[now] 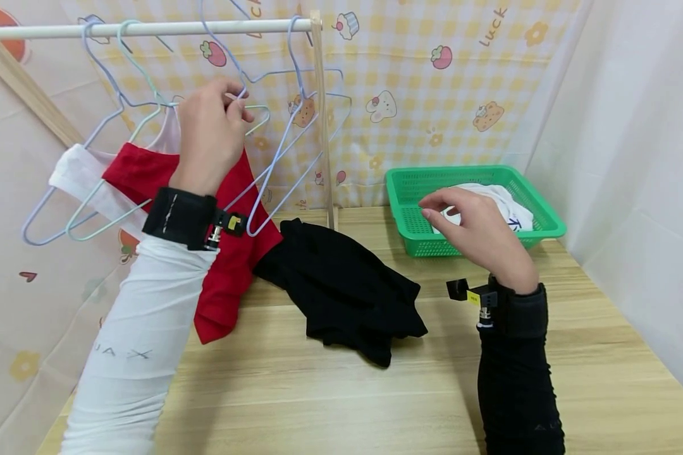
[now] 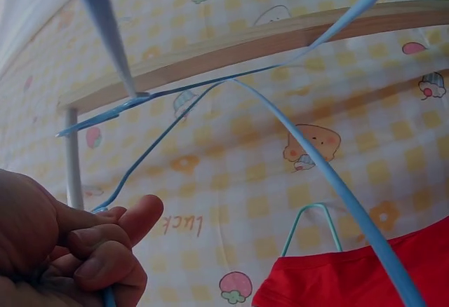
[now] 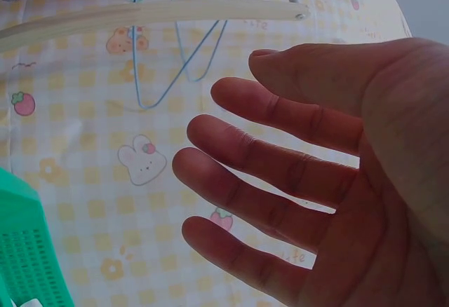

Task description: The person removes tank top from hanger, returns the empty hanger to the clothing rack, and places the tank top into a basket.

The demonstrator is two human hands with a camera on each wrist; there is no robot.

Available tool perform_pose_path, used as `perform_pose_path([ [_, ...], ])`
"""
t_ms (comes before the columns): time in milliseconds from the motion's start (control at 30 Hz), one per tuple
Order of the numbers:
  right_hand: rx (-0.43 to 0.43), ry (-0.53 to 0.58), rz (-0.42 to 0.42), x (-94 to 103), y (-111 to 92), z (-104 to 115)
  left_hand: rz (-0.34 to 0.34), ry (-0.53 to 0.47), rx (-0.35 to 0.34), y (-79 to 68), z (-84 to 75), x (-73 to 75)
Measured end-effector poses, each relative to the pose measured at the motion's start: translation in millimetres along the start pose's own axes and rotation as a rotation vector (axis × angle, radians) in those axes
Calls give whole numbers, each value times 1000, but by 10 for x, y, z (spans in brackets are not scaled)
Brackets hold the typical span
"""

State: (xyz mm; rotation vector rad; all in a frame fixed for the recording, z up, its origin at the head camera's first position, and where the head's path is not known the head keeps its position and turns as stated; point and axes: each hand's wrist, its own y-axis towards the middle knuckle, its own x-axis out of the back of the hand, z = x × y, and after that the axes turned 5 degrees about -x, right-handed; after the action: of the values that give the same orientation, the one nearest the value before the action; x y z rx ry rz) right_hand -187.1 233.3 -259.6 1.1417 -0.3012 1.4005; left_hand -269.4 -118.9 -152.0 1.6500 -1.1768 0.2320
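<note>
My left hand [image 1: 213, 129] is raised just below the rack's rod, its fingers curled round the neck of a light blue clothes hanger [image 1: 227, 54]. In the left wrist view, that hanger's wire [image 2: 133, 170] runs up from the fingers. A second blue hanger [image 1: 273, 165] hangs beside it at the rod's right end. My right hand [image 1: 478, 227] hovers in front of the green basket [image 1: 549, 229], holding nothing; its fingers [image 3: 245, 146] are spread and slightly bent. Near my left wrist hangs a red garment [image 1: 224, 278] on a mint green hanger [image 1: 85, 237].
A white garment [image 1: 82, 167] hangs on a blue hanger at the left of the white rod [image 1: 165, 28]. Under the rack's wooden post [image 1: 324, 126], a black garment [image 1: 347, 284] lies on the table [image 1: 330, 404]. White cloth [image 1: 503, 202] lies in the basket.
</note>
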Motion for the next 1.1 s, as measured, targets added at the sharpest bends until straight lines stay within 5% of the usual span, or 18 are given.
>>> perform_pose_path([
  [333,-5,1,6,-16,-10,-7,255,50,49,55,-38,-120],
  [667,9,-10,11,-32,-13,-3,385,-20,32,-40,-55,76],
  [833,9,-4,28,-57,-11,36,278,-21,8,-246,-141,291],
  [1100,22,32,85,-174,44,159,-132,-145,-111,-885,-264,418],
])
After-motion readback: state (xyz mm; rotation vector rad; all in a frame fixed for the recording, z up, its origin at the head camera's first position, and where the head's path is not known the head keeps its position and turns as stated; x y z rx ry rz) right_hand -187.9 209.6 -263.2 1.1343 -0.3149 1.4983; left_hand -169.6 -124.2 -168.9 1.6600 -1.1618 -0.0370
